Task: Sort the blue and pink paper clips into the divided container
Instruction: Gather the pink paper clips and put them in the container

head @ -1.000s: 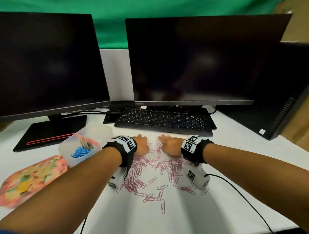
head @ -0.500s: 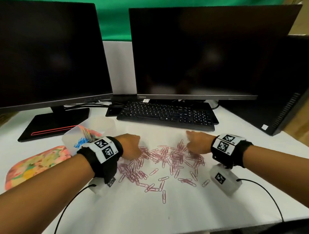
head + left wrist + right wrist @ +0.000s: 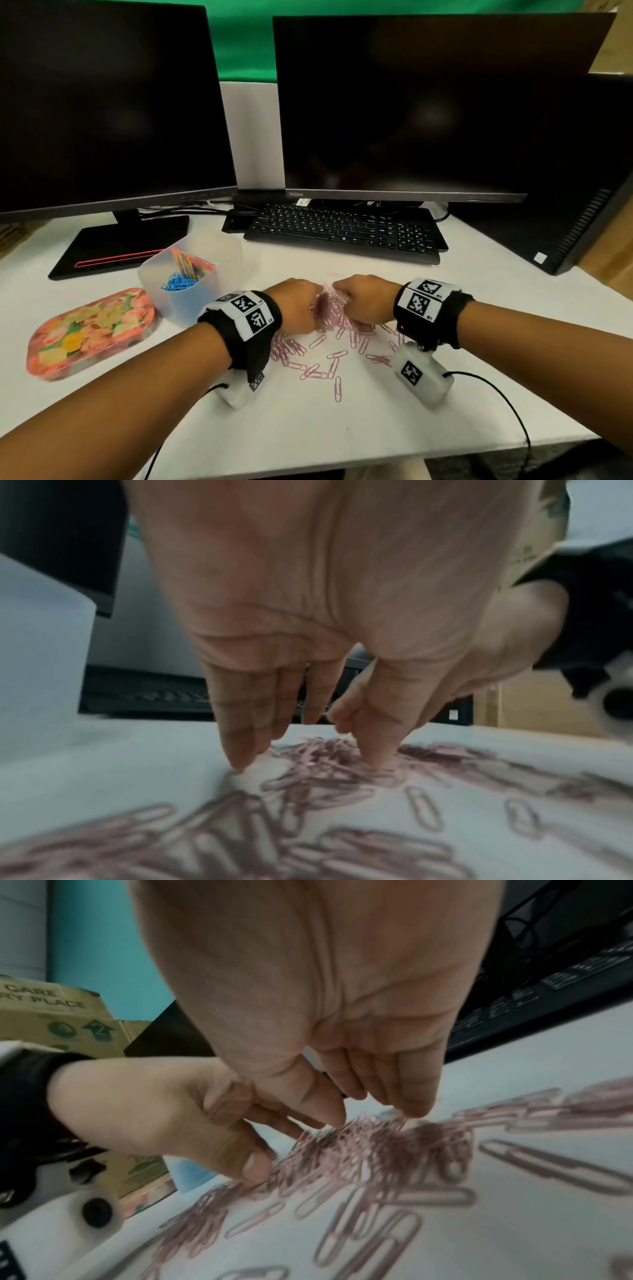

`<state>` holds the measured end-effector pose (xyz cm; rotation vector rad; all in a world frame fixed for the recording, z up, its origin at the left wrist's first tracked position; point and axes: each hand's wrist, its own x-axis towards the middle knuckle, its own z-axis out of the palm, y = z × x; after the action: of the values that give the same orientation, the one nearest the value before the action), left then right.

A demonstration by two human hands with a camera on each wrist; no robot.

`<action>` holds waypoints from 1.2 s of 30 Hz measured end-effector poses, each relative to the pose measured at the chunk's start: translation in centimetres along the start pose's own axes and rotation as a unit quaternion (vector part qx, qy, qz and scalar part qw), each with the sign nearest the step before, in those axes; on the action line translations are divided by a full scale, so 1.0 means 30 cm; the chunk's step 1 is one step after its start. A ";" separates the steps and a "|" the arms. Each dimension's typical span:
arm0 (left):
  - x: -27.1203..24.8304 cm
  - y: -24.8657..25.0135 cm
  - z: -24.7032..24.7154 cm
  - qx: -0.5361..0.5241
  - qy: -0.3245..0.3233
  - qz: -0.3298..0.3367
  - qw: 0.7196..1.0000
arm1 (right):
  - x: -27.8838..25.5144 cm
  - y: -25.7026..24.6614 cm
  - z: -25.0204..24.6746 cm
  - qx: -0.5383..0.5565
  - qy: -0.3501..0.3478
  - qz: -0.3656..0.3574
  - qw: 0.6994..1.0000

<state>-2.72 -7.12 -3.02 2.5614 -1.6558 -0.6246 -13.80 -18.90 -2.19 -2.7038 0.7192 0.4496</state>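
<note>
Many pink paper clips [image 3: 337,363] lie scattered on the white table, heaped up between my hands [image 3: 325,772] [image 3: 377,1145]. My left hand [image 3: 298,305] [image 3: 308,761] and right hand [image 3: 359,298] [image 3: 375,1118] stand close together over the heap. Their fingers point down, with the tips on the table and in the clips, pushing them inward. Neither hand grips anything. The translucent divided container [image 3: 191,308] stands left of my left hand. Blue clips [image 3: 178,282] fill its near compartment, and mixed coloured items fill the one behind.
A floral tin [image 3: 92,332] lies at the near left. A black keyboard [image 3: 342,233] sits just behind the clips, with two dark monitors above it. A monitor base [image 3: 120,243] is behind the container and a black tower [image 3: 565,205] at the right. Cables trail from both wrists.
Half a second ago my hands were spread wide at either side of the clips. They have swept inward and now nearly touch, bunching the clips into a heap between them.
</note>
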 end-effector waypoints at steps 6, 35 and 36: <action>0.031 -0.057 0.018 0.024 0.019 -0.056 0.998 | 0.002 0.058 -0.026 -0.074 -0.014 0.039 0.996; 0.013 -0.168 -0.238 -0.108 0.212 -0.055 0.970 | 0.133 0.029 -0.014 0.064 0.091 0.012 0.994; 0.002 -0.193 -0.267 -0.124 0.215 -0.064 0.967 | 0.131 0.031 -0.017 0.069 0.093 0.014 0.993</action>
<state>5.11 -6.18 2.96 2.4103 -1.2009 -0.2332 -10.94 -21.52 -3.38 -2.6295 0.8066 0.1492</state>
